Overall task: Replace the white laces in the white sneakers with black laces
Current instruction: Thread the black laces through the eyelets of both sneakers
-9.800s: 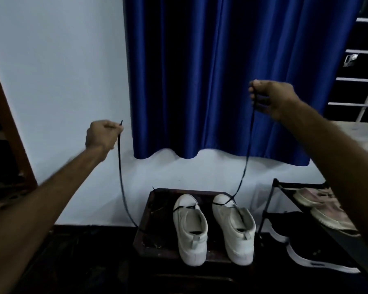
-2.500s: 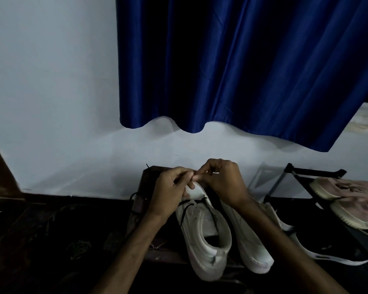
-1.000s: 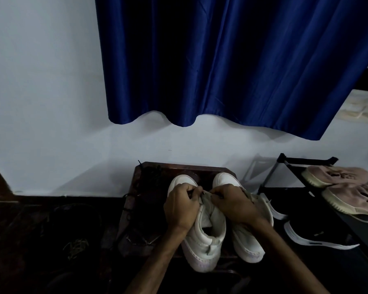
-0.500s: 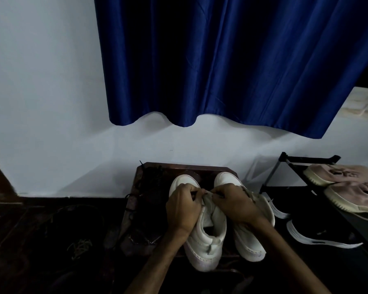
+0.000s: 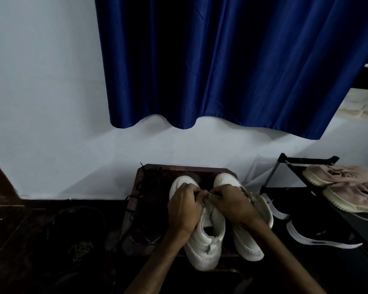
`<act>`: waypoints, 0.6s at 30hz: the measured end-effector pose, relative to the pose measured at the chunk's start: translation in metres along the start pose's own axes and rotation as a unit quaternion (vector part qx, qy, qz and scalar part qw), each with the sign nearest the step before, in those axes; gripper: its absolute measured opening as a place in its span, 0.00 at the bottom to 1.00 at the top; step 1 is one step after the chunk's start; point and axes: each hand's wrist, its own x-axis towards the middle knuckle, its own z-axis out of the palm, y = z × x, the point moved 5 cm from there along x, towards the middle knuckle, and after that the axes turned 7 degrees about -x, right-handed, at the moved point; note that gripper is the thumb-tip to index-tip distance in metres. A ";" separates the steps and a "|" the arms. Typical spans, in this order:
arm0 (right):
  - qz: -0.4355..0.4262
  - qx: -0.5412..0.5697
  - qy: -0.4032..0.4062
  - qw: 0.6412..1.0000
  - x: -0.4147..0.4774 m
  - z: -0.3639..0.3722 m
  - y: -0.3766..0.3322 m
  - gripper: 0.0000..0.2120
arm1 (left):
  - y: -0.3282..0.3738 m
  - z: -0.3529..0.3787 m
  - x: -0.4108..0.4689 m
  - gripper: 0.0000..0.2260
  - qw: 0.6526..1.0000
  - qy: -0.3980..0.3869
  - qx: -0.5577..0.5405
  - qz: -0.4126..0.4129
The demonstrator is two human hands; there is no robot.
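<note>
Blue curtain (image 5: 232,60) hangs over a pale wall above a small dark table (image 5: 140,209) on which two white sneakers stand side by side, toes to the wall, long axes running away from the person. From the head view, the left hand (image 5: 184,211) and right hand (image 5: 232,205) meet over the left sneaker (image 5: 206,238), fingers pinched together at its eyelet rows near the toe, seemingly on a black lace, though the lace itself is hidden there. Both hands are equally near; the right sneaker (image 5: 251,236) lies just beside, under the right wrist. Loose dark laces (image 5: 136,206) trail off the table's left edge. A shoe rack (image 5: 285,166) stands right.
</note>
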 end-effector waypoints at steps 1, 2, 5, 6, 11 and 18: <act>-0.001 0.004 -0.006 1.000 0.000 0.001 0.001 0.13 | -0.001 -0.001 0.001 0.12 1.000 -0.003 0.000 -0.005; 0.002 0.028 -0.018 0.999 0.000 0.001 0.003 0.13 | -0.002 -0.001 0.002 0.11 1.000 -0.005 -0.002 -0.012; 0.046 0.282 -0.073 0.956 -0.005 0.000 0.005 0.15 | -0.006 -0.003 0.006 0.11 0.999 -0.017 -0.022 -0.035; 0.077 0.357 -0.088 0.927 -0.006 0.003 0.005 0.15 | -0.008 -0.004 0.008 0.10 0.999 -0.024 -0.030 -0.035; 0.136 0.404 -0.029 0.904 -0.014 0.039 -0.006 0.09 | -0.022 -0.012 0.020 0.15 0.983 -0.162 -0.084 -0.017; 0.169 0.305 0.170 0.922 -0.043 0.058 -0.012 0.01 | 0.003 -0.034 0.003 0.12 0.914 -0.366 -0.162 -0.072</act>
